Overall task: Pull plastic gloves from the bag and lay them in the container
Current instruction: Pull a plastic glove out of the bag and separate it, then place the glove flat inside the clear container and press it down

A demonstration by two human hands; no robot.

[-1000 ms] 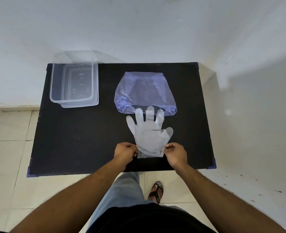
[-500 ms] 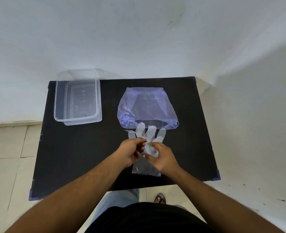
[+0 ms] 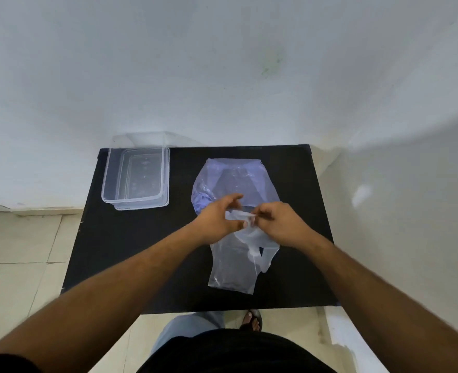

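Clear glove lies on the black table, cuff toward the person, finger end lifted btwn both hands, prob folding it to fit the box. Left hand pinches the film w/ thumb and fingers, index raised; right hand fingertips clamped on the same strip. Bag just behind, mouth facing the person for easy pulls. Container empty, well left, w/in reach

Black table set vs. my white wall; tiled floor below, my sandalled foot near table edge.
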